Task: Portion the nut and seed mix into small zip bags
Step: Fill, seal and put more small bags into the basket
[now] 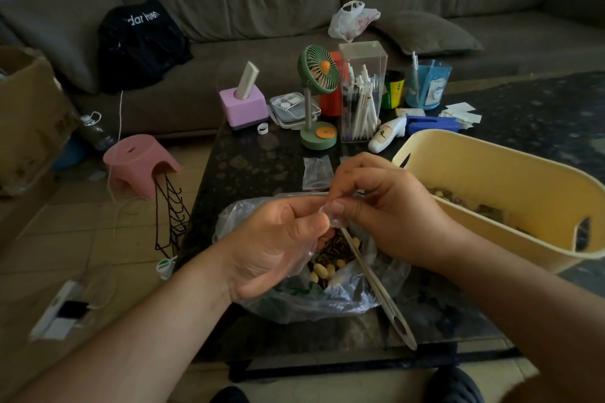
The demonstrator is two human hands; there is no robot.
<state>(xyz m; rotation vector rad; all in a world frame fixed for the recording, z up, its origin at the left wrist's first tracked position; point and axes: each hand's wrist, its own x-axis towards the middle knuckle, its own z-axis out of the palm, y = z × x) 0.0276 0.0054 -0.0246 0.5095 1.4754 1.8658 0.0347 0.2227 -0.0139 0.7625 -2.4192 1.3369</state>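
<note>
Left hand (278,239) raised palm-up over open clear plastic bag of nut and seed mix (330,263) on dark table (255,167), thumb and fingertips pinching small zip bag (335,217). Right hand (386,203) knuckles-up, fingers curled, pinching same zip bag from opposite side. Metal spoon (376,285) resting in mix, handle toward viewer. Spare zip bags (317,172) lying beyond hands. Yellow tub (510,173) at right.

Home living room (lived-in): grey sofa (294,0), cluttered coffee table (248,167).
</note>
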